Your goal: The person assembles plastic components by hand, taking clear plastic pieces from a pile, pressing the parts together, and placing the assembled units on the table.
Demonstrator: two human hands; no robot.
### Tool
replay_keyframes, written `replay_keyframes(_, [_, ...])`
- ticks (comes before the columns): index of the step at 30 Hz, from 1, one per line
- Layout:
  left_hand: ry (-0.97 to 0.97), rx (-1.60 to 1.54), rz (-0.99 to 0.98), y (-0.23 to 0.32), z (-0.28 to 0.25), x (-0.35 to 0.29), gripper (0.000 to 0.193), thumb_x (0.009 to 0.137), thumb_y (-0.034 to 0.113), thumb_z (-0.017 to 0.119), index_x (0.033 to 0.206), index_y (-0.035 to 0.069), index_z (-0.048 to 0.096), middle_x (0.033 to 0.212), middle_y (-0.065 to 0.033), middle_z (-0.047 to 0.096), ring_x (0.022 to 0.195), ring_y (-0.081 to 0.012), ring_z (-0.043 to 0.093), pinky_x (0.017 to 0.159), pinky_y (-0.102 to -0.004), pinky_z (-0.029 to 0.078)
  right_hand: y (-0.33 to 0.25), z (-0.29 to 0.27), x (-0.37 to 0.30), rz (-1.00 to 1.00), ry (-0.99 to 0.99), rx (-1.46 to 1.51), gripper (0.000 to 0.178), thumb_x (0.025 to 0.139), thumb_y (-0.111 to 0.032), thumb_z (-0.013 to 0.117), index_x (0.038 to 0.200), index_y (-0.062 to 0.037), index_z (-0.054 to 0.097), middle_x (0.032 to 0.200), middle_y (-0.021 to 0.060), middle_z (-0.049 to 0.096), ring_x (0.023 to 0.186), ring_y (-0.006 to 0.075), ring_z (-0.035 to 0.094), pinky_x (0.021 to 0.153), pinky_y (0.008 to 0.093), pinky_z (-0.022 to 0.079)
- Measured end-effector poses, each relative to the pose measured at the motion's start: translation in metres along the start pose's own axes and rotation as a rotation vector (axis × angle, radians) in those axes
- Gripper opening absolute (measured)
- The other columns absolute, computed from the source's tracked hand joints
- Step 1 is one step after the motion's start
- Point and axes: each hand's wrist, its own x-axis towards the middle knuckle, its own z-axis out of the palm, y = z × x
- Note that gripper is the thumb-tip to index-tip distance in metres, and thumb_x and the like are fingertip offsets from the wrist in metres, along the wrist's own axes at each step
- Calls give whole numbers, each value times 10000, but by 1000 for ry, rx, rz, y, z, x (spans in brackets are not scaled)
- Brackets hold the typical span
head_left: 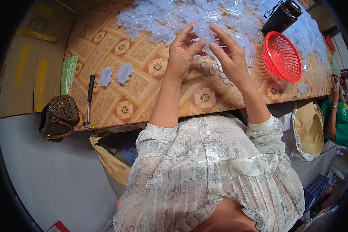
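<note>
2 scalloped, frosted pieces (124, 73) lie near a hammer (90, 92); a latticed red basket (294, 73) and black flask (283, 17) sit by a translucent heap (154, 21). Over the patterned table (139, 92), left hand (183, 54) and right hand (232, 58) both pinch a clear plastic part (204, 31).

Pale lettering on green shirt (341, 125) of person at right edge; short line, slanted by lens. Small light marks near end of black flask (282, 18), too small to read. Repeating monogram-like motifs on brown handbag (62, 110), blurred. Pale marks on blue box (315, 190), lower right, illegible.
</note>
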Motion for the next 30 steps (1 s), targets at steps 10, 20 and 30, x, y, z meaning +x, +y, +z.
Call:
replay_keyframes(10, [1, 25, -7, 0, -2, 1, 547, 846, 50, 635, 1353, 78, 433, 1101, -81, 611, 916, -141, 604, 698, -264, 552, -4, 2, -1, -28, -11, -36, 402, 870, -117, 610, 1268, -114, 551, 1053, 108, 591, 840, 148, 571, 693, 261, 503])
replay_keyframes(20, [23, -3, -14, 2, -3, 0, 563, 832, 62, 666, 1350, 72, 445, 1131, -85, 599, 905, -117, 605, 680, -242, 529, -2, 8, -2, -25, 11, 35, 391, 869, -90, 604, 1257, -81, 554, 1116, 101, 585, 842, 124, 561, 698, 252, 508])
replay_keyframes(30, [15, 69, -1, 4, 0, -1, 561, 834, 28, 653, 1353, 75, 444, 1133, -70, 588, 913, -114, 609, 692, -236, 524, 3, 8, -2, 46, 31, 98, 395, 872, -76, 594, 1264, -77, 545, 1127, 107, 577, 860, 125, 556, 708, 249, 512])
